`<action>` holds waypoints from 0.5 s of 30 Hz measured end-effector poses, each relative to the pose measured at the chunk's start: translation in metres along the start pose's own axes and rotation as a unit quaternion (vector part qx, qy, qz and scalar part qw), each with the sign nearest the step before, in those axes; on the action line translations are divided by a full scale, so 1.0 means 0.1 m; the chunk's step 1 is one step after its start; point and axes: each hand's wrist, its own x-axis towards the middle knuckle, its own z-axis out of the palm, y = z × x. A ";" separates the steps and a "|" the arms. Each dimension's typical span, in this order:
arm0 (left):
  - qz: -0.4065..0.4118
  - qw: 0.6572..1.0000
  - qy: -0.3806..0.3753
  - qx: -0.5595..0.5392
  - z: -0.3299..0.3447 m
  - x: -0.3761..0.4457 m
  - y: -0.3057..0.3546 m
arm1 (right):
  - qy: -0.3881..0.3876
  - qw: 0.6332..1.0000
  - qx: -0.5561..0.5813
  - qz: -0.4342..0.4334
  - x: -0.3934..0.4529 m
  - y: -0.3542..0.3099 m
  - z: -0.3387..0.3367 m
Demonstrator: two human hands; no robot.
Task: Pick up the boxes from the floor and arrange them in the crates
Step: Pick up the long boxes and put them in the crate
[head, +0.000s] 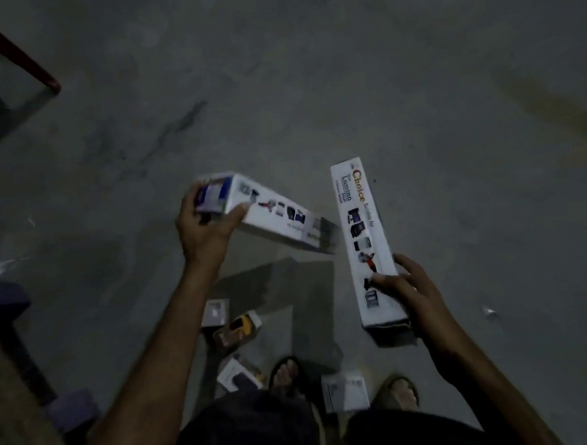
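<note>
Sandalled feet point(341, 383) among small boxes point(345, 391) on grey floor point(311, 68), left hand point(206, 230) gripping long white box point(274, 213) by its end, right hand point(409, 292) pinching second long box point(366, 242), fingers curled.

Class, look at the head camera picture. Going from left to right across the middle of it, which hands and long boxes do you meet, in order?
Left hand → long white box it grips by one end → upright "Choice" box → right hand holding that box's lower part.

Motion smears the long white printed carton point(278, 216) at its far end. The red-edged frame point(14, 53) runs off the left edge, and print on the small white floor boxes point(345, 391) is unreadable.
</note>
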 end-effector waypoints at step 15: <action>-0.313 0.932 0.078 -0.165 -0.98 -2.71 2.66 | 0.053 0.998 -0.013 -0.034 -3.36 -1.33 -0.50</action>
